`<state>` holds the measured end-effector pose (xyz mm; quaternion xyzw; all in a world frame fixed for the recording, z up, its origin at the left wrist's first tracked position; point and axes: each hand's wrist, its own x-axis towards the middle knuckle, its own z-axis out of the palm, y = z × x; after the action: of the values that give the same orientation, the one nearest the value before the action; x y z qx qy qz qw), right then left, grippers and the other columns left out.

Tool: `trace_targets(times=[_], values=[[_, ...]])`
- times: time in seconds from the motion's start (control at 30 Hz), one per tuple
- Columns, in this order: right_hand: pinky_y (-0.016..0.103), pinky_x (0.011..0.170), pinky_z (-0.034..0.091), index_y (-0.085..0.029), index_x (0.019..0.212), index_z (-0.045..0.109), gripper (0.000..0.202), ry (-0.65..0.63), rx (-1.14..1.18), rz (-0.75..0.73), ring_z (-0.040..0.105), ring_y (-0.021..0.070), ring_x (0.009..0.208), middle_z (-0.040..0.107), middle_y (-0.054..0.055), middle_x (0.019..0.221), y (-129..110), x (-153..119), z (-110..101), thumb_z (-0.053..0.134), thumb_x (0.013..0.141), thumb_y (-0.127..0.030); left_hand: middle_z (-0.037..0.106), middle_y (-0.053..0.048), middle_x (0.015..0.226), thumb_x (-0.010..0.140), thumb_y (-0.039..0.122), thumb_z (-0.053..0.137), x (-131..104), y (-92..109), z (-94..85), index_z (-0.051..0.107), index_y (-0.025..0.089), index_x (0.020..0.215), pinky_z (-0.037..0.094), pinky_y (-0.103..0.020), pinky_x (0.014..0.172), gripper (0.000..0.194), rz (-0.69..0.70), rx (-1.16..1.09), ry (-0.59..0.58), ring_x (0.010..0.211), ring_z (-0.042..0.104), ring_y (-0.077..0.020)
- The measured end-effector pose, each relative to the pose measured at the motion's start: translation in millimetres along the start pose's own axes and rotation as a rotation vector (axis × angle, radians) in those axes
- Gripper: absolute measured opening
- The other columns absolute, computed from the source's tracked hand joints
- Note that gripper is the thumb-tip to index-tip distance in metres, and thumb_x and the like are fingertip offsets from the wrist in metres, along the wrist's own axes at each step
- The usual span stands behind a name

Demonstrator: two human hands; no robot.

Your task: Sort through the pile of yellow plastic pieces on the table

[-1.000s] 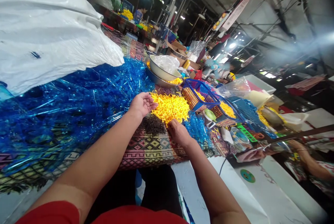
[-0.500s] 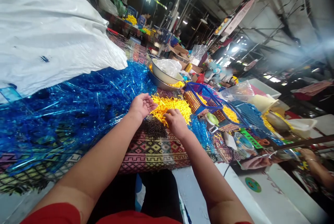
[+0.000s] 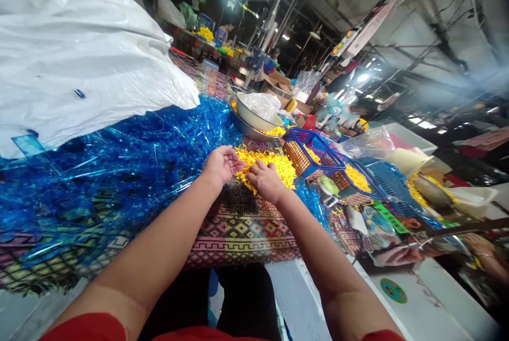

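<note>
My left hand [image 3: 222,165] is palm up at the left edge of a heap of small yellow plastic pieces [image 3: 284,168], its fingers loosely curled and apart. Nothing shows plainly in its palm. Over the front of the heap, my right hand [image 3: 267,181] has its fingers bent and its fingertips close to those of the left. Whatever it pinches is too small or hidden to make out. Just below both hands lies a pile of tiny dark pieces [image 3: 240,199] on a patterned mat [image 3: 242,240].
Clear blue plastic pieces [image 3: 119,171] spread across the left, under a big white sack [image 3: 87,65]. Stacked bowls [image 3: 258,113] stand behind the heap. Blue baskets [image 3: 314,152] and a green-topped container [image 3: 328,187] are to the right. Another person's arm [image 3: 487,256] shows at far right.
My right hand has shifted toward my left hand, with a finger now lifted off the heap. My left hand keeps nearly the same pose. The view has shifted slightly.
</note>
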<state>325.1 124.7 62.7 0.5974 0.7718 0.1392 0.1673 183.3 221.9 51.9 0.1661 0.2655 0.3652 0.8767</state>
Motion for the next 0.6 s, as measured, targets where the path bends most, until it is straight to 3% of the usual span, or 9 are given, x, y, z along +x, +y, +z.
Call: trace_targets(times=[0.17,0.33,0.43,0.6], values=[[0.037,0.074,0.026,-0.018,0.083,0.059,0.022,0.04,-0.026,0.131,0.036,0.0238,0.095,0.053,0.011,0.098,24.9,-9.3,6.7,0.039,0.087,-0.026,0.051,-0.002,0.047,0.069,0.018,0.05,1.4,2.6,-0.8,0.051,0.014,0.065,0.046,-0.028,0.043,0.006,0.02,-0.043,0.059,0.045,0.059,-0.0186],[0.037,0.074,0.029,-0.018,0.091,0.06,0.028,0.095,-0.008,0.297,0.037,0.0253,0.098,0.052,0.013,0.106,40.3,-5.1,7.1,0.035,0.089,-0.028,0.051,-0.001,0.046,0.067,0.017,0.052,1.9,9.1,-1.3,0.051,0.015,0.064,0.048,-0.029,0.048,0.004,0.07,-0.111,0.121,0.046,0.059,-0.018],[0.041,0.08,0.031,-0.022,0.108,0.056,0.035,0.117,0.052,0.21,0.031,0.0291,0.11,0.045,0.012,0.122,28.6,11.6,4.1,0.035,0.088,-0.041,0.051,-0.001,0.046,0.066,0.016,0.052,-0.4,13.4,-0.4,0.05,0.015,0.063,0.049,-0.03,0.05,0.004,0.097,-0.135,0.138,0.046,0.059,-0.0177],[0.053,0.083,0.03,-0.034,0.126,0.042,0.049,-0.036,0.121,-0.003,0.019,0.036,0.121,0.032,0.008,0.136,2.9,44.5,6.3,0.04,0.082,-0.055,0.051,-0.001,0.047,0.066,0.016,0.052,-2.3,13.3,1.6,0.052,0.015,0.065,0.048,-0.028,0.048,0.002,0.091,-0.14,0.128,0.047,0.058,-0.0171]])
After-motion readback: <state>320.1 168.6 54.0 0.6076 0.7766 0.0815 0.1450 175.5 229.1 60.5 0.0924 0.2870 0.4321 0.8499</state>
